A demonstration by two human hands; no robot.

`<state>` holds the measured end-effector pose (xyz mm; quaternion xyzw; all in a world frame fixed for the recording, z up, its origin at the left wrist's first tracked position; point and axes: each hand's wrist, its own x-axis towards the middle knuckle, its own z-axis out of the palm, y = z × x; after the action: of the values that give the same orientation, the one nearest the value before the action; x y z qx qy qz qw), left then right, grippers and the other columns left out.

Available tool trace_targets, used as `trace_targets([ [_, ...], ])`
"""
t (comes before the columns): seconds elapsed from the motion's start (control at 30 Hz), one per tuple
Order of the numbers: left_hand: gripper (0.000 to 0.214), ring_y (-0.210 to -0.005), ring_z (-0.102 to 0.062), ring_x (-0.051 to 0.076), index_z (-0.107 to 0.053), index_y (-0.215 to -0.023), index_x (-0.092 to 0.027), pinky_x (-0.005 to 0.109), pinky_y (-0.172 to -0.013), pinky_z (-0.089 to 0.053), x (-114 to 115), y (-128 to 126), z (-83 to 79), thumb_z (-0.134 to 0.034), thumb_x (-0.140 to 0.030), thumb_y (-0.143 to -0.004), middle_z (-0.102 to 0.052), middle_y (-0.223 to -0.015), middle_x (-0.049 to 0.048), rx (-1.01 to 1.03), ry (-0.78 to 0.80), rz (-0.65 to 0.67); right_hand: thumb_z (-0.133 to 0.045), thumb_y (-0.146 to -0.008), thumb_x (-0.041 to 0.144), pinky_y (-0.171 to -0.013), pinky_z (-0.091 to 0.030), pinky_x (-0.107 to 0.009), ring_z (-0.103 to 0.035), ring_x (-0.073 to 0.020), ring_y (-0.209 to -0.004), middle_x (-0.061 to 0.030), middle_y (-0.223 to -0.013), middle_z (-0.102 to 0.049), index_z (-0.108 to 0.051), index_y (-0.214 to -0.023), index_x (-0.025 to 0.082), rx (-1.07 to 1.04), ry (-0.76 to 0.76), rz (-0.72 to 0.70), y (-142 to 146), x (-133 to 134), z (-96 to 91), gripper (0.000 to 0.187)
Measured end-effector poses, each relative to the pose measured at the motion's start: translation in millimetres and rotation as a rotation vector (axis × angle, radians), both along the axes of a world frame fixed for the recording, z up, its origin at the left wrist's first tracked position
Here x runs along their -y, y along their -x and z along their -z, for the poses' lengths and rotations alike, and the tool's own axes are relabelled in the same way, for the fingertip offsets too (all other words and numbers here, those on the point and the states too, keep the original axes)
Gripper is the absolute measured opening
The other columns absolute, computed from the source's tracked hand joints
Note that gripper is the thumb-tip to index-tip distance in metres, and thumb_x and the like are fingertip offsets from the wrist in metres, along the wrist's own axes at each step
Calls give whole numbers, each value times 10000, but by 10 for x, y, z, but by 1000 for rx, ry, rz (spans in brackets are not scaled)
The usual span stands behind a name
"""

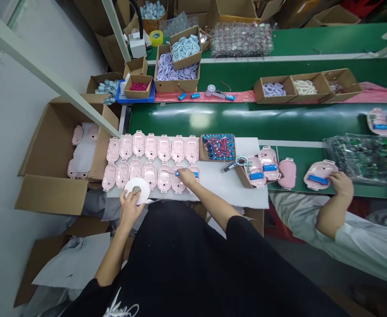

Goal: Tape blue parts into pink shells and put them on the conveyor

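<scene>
My left hand (130, 207) grips a roll of white tape (143, 186), held at the front edge of the white foam sheet (215, 176). My right hand (187, 177) is closed on a small blue battery (177, 173) over a pink plastic shell (179, 186) in the front row. Just right of that hand, another blue battery (196, 175) lies in the last shell of the row. Two rows of open pink shells (164, 147) stand on the foam. Behind the right hand sits a box of blue batteries with red wires (217, 147).
A co-worker's hand (341, 184) touches a pink shell with a battery (320, 175) at the right. Nearer are a handheld tool (229, 166) and a box with filled shells (244, 177). An open carton (51, 141) stands left; a green conveyor (180, 119) runs behind.
</scene>
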<state>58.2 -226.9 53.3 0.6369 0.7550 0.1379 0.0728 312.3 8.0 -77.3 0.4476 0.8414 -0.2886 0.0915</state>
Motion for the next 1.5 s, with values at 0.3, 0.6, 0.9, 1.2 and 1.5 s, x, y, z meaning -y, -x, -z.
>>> trace_targets([
  [0.3,408,-1257,-481,388,-726,-1214,-173,554,-1164,-308,-73,159,55,-703,-319,-833,-698,-1101,138,-14,12,31,-592,-950,143,-1025,-423,-308,-615,-257,-1202,-189,-1259,-702,-661,-1255,126,46,-27,-23,87,40,199,313],
  [0.6,393,-1251,-490,383,-733,-1189,-192,553,-1164,-308,-244,187,53,-711,-303,-813,-700,-1105,134,19,23,40,-460,-931,35,-1160,-367,-370,-483,-259,-1382,-175,-1453,-603,-623,-1364,115,11,-74,-57,107,91,265,469],
  [0.9,407,-1298,-455,391,-702,-1212,-194,572,-1161,-326,-435,-44,-5,-720,-388,-854,-690,-1145,147,64,-50,-20,-427,-875,-41,-1160,-395,-337,-512,-210,-1395,-104,-1531,-562,-586,-1447,186,-53,75,1,44,87,260,635],
  [1.2,587,-1367,-510,301,-505,-1460,-176,605,-1250,-189,-825,-269,-43,-438,-78,-886,-611,-1406,170,93,-117,191,-549,-1004,445,-1046,-489,-387,-631,-246,-1241,-102,-1347,-691,-652,-1361,229,-734,713,190,172,616,-491,430],
  [1.5,500,-1372,-474,369,-567,-1352,-148,602,-1199,-321,-980,-206,-31,-604,-320,-883,-659,-1276,182,139,-231,37,-764,-825,525,-821,-529,-268,-721,-193,-858,-38,-926,-797,-810,-999,182,-662,896,56,-440,482,-541,388],
])
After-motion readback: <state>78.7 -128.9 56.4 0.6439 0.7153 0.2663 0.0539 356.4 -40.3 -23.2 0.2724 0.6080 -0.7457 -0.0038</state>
